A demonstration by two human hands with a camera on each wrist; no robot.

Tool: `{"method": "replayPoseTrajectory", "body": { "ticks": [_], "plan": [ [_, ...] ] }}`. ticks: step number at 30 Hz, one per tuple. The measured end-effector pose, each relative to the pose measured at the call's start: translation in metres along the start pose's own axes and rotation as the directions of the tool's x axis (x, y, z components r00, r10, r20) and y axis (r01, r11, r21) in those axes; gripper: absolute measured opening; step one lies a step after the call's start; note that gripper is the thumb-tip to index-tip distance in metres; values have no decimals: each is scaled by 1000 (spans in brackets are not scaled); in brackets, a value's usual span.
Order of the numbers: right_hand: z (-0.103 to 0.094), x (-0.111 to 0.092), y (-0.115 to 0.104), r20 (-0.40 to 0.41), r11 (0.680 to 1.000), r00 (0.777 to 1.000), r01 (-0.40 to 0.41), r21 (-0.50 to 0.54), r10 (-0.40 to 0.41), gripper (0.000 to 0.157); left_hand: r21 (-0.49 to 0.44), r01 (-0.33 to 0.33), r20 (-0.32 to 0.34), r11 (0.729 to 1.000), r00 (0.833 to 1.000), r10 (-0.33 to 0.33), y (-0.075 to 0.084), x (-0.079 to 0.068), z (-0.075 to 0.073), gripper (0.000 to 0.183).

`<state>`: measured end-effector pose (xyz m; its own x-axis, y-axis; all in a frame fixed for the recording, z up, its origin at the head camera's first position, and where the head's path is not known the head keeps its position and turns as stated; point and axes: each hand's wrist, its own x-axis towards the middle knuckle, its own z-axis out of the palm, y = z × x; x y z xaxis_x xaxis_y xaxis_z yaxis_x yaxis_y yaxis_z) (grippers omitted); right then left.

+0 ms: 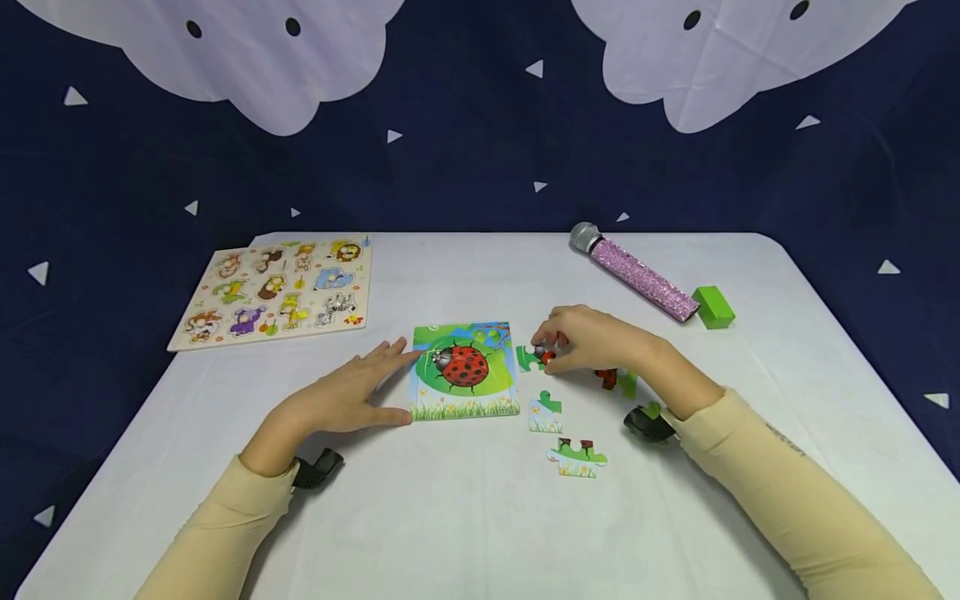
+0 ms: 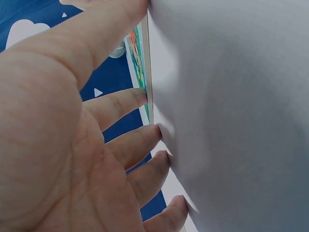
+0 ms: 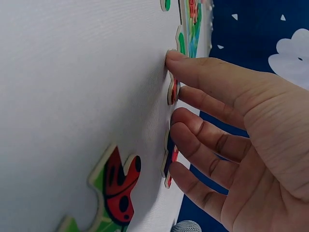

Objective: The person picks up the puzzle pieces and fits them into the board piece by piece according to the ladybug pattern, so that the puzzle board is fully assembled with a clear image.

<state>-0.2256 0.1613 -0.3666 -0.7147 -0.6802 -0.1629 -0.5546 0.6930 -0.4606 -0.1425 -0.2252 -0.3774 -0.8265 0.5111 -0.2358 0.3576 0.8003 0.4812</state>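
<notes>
Bare bench [image 1: 465, 517] near the front edge between both sleeves, loose pieces [image 1: 576, 457] lying right of the ladybird puzzle [image 1: 465, 371], open middle strip behind the puzzle, animal board [image 1: 277, 290] blocking the far left, microphone [image 1: 633, 271] and green block [image 1: 713, 307] far right

Perhaps a playroom; cloud backdrop [image 1: 255, 50], animal puzzle board [image 1: 277, 287].

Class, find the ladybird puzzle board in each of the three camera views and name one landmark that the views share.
Head: the ladybird puzzle board lies at centre on the table, with the left hand at its left edge.
Left wrist: only its thin edge shows, at the fingertips.
Right wrist: an edge-on strip at top.
Shared landmark: the white tablecloth.
</notes>
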Motion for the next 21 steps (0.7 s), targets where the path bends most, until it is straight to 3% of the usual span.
{"method": "replayPoseTrajectory", "body": {
  "ticks": [21],
  "plan": [
    [-1,0,-2,0,999,1000,0,-35,0,35,3,6,13,1000,1000,-6,0,-1,0,92]
  ]
}}
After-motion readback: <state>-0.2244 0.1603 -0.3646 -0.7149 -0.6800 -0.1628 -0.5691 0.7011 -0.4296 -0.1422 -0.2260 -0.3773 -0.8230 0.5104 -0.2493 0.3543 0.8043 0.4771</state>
